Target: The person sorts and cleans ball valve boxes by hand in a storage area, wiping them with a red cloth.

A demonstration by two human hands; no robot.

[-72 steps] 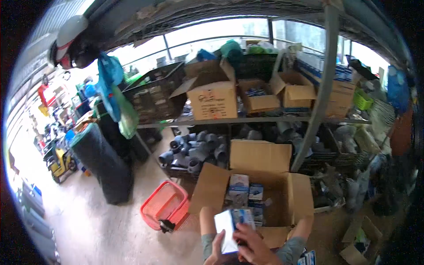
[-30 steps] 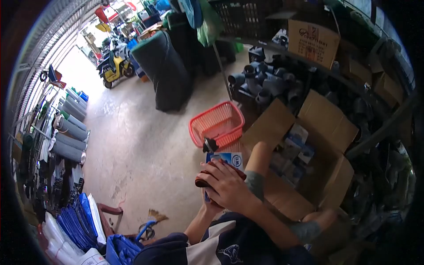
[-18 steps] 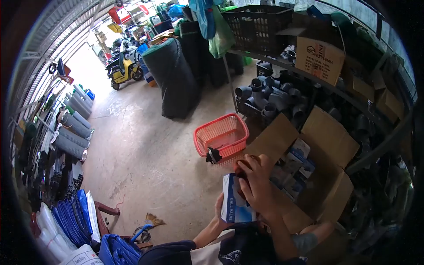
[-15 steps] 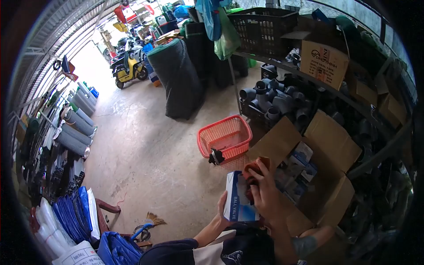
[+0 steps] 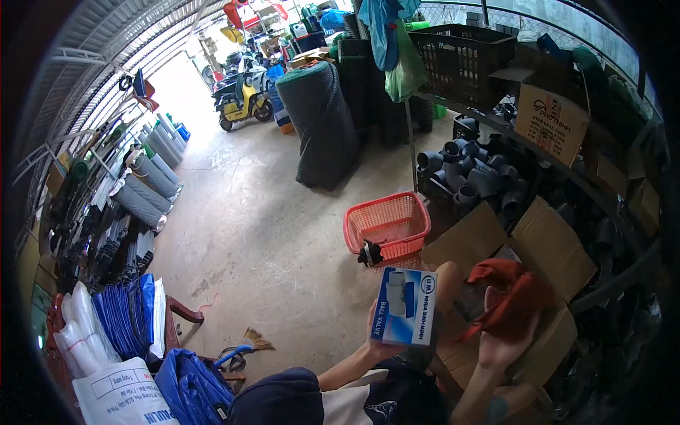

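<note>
While left hand (image 5: 379, 340) grips box (image 5: 405, 306), red cloth (image 5: 511, 297) hides right hand (image 5: 504, 338) fingers

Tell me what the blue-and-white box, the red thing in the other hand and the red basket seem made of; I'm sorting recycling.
The box in the left hand looks like printed glossy cardboard: crisp folded edges, printed lettering. The red thing in the right hand is probably cloth; it droops in soft folds. The basket looks like moulded plastic, with a regular open mesh and uniform colour.
</note>
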